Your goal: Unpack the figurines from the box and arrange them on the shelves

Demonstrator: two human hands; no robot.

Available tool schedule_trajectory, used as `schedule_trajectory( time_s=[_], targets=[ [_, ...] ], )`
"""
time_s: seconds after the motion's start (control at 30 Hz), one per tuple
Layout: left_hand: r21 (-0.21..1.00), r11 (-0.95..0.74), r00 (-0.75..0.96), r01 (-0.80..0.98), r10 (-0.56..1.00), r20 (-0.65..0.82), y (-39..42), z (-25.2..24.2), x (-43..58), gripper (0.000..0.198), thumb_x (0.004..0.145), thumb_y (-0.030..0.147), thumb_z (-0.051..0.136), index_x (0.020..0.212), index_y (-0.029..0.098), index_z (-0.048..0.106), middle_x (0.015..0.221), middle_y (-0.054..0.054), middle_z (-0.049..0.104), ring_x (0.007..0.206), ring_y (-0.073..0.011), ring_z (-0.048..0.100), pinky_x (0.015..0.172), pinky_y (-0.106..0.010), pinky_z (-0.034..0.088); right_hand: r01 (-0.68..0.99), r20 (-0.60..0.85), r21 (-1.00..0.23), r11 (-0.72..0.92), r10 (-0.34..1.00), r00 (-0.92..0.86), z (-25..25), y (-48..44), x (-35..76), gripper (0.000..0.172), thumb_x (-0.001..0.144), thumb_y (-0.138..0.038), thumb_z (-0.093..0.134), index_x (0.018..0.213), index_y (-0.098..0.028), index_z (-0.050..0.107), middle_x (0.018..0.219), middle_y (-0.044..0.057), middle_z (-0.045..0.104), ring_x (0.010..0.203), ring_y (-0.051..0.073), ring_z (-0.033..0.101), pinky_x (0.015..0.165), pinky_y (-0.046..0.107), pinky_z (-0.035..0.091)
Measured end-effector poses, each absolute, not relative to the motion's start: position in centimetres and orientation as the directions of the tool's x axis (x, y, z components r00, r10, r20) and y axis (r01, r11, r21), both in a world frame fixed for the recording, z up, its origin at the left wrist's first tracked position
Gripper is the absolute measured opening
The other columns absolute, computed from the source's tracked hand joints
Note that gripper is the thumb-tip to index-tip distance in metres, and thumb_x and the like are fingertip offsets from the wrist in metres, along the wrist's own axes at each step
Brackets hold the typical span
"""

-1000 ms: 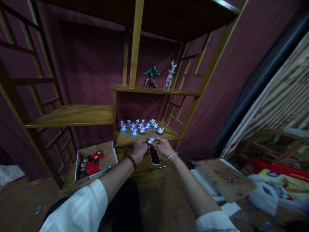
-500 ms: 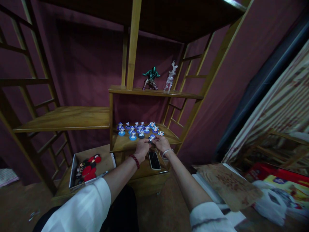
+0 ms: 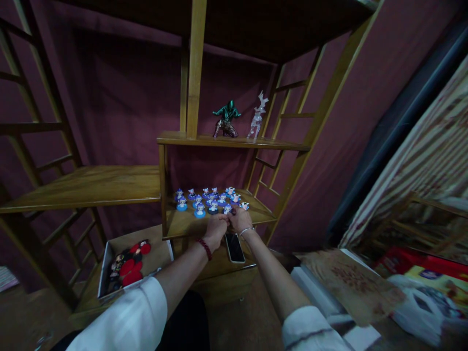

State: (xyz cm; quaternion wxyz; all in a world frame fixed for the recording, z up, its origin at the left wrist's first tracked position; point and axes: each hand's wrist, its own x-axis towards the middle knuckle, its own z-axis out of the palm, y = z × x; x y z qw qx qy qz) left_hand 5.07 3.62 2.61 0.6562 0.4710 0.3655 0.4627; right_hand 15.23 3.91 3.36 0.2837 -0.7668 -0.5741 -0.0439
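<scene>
Where the left hand (image 3: pixel 216 228) and right hand (image 3: pixel 240 219) meet, their fingers pinch a small blue-and-white figurine (image 3: pixel 227 209) at the front of the low wooden shelf (image 3: pixel 183 222), just beside the cluster of matching figurines (image 3: pixel 204 199); a black phone (image 3: pixel 234 247) lies just below.

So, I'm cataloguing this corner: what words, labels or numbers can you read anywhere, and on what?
No text is readable.
Print on the red and yellow box: too blurred.
Marks on the brown board: illegible.
The phone: screen dark.
The small figures: too small to tell.
</scene>
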Motion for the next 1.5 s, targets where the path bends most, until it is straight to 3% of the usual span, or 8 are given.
schedule_trajectory(
  time_s=[0.17, 0.33, 0.5, 0.8, 1.5],
  targets=[
    [0.973, 0.048, 0.31, -0.228, 0.95, 0.026, 4.0, 2.0, 5.2, 0.019, 0.062, 0.003, 0.048, 0.058, 0.012, 0.065, 0.06, -0.003, 0.061, 0.065, -0.0115, 0.055, 0.07, -0.024, 0.044, 0.88, 0.417, -0.458, -0.126, 0.844, 0.337, 2.7, 3.8, 15.3, 0.035, 0.07, -0.02, 0.052, 0.105, -0.021, 0.057, 0.085, 0.007, 0.066, 0.077, 0.017, 0.061, 0.067, 0.024, 0.044],
    [0.972, -0.033, 0.341, -0.233, 0.933, 0.114, 3.6, 2.2, 5.0, 0.025, 0.062, 0.003, 0.044, 0.061, 0.014, 0.066, 0.075, -0.004, 0.064, 0.075, -0.0119, 0.055, 0.068, -0.02, 0.043, 0.819, 0.452, -0.574, -0.007, 0.831, 0.324, 1.1, 3.5, 15.8, 0.042, 0.069, -0.015, 0.049, 0.111, -0.019, 0.051, 0.093, 0.006, 0.064, 0.08, 0.016, 0.059, 0.073, 0.026, 0.046],
    [0.978, -0.059, 0.308, -0.199, 0.944, 0.12, 3.2, 2.3, 4.9, 0.026, 0.06, 0.001, 0.042, 0.057, 0.014, 0.064, 0.069, -0.002, 0.061, 0.067, -0.0103, 0.052, 0.062, -0.019, 0.041, 0.855, 0.603, -0.508, 0.104, 0.752, 0.267, -0.4, 2.4, 15.6, 0.043, 0.07, -0.016, 0.046, 0.113, -0.014, 0.049, 0.106, 0.012, 0.058, 0.091, 0.02, 0.055, 0.082, 0.034, 0.043],
    [0.977, -0.081, 0.329, -0.197, 0.933, 0.144, 2.4, 3.8, 4.8, 0.029, 0.057, 0.0, 0.038, 0.054, 0.014, 0.063, 0.064, -0.001, 0.06, 0.068, -0.0109, 0.052, 0.067, -0.02, 0.04, 0.928, 0.679, -0.356, 0.11, 0.712, 0.176, 0.2, 0.8, 14.3, 0.031, 0.071, -0.01, 0.04, 0.092, -0.012, 0.063, 0.094, 0.013, 0.063, 0.092, 0.022, 0.053, 0.085, 0.034, 0.039],
    [0.987, -0.147, 0.274, -0.059, 0.949, 0.158, 3.6, 3.6, 5.5, 0.031, 0.061, 0.003, 0.039, 0.065, 0.015, 0.067, 0.074, -0.002, 0.063, 0.072, -0.0114, 0.054, 0.067, -0.02, 0.041, 0.914, 0.651, -0.393, 0.102, 0.733, 0.198, 0.1, 2.4, 15.1, 0.033, 0.069, -0.011, 0.043, 0.095, -0.013, 0.063, 0.097, 0.012, 0.063, 0.093, 0.02, 0.054, 0.083, 0.031, 0.041]
  ],
)
